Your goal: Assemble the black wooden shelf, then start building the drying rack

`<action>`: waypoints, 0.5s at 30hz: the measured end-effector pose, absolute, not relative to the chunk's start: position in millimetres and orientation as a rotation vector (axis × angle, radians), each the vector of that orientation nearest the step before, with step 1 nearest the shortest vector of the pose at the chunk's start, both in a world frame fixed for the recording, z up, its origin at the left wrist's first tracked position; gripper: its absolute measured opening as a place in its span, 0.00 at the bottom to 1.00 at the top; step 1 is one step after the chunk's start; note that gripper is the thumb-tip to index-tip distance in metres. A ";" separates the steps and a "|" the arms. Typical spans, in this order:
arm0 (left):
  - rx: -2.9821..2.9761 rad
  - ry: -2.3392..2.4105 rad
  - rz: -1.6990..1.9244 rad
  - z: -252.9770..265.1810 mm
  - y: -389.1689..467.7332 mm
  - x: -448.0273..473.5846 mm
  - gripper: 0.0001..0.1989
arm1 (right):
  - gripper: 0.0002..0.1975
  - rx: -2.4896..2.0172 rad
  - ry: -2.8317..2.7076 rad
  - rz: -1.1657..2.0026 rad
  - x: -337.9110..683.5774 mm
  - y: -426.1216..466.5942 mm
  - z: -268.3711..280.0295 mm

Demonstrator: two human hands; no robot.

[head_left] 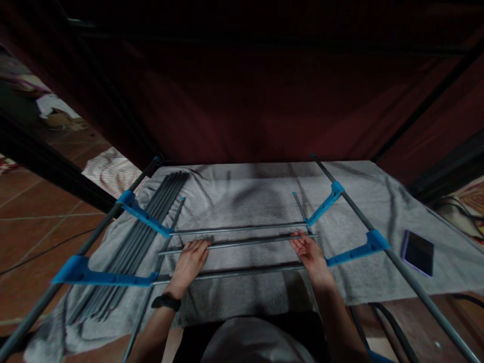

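A grey metal rod [249, 242] lies crosswise in front of me, between two other crossbars of a frame. My left hand [191, 257], with a dark band on its wrist, is closed over the rod near its left end. Near the rod's right end, my right hand [308, 252] grips it between thumb and fingers. The far crossbar [238, 229] and the near crossbar [249, 273] run roughly parallel to it. Blue plastic brackets [145, 218] join the crossbar ends to long grey side poles [357, 209]. Another blue bracket [357, 252] sits to the right of my right hand.
Several loose grey rods [139, 242] lie bundled on the left of the grey blanket [257, 196]. A phone [418, 253] rests at the right. Dark red fabric [249, 111] hangs behind. Tiled floor [38, 206] shows at the left, with a thin cable on it.
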State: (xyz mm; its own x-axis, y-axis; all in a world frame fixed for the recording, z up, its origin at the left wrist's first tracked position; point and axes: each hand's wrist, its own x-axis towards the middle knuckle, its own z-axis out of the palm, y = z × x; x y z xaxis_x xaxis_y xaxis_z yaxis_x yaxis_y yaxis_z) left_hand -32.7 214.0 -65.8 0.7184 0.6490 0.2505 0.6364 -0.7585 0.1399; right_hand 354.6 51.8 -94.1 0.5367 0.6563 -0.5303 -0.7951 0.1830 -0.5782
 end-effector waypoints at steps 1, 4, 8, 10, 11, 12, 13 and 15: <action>2.880 1.086 0.428 -64.7 212.4 -32.0 0.12 | 0.06 -0.928 0.185 1.053 354.7 52.3 -93.6; 2.876 1.117 0.398 -59.9 206.8 -27.4 0.13 | 0.08 -0.923 0.191 1.115 353.1 53.7 -94.5; 2.841 1.162 0.411 -52.2 201.9 -18.0 0.13 | 0.10 -0.954 0.212 1.115 348.2 55.1 -100.8; 2.824 1.183 0.429 -50.0 201.9 -13.5 0.13 | 0.09 -0.970 0.193 1.100 346.2 55.2 -104.8; 2.815 1.189 0.439 -49.4 202.4 -11.5 0.13 | 0.08 -0.973 0.175 1.093 345.8 55.2 -106.9; 2.806 1.193 0.449 -49.1 203.0 -9.6 0.14 | 0.07 -0.977 0.158 1.089 345.9 55.3 -109.1; 2.798 1.199 0.456 -48.9 203.7 -7.9 0.14 | 0.07 -0.985 0.148 1.083 346.7 55.5 -111.3; 2.788 1.219 0.448 -48.6 205.3 -4.8 0.14 | 0.07 -1.009 0.158 1.062 350.1 56.6 -115.8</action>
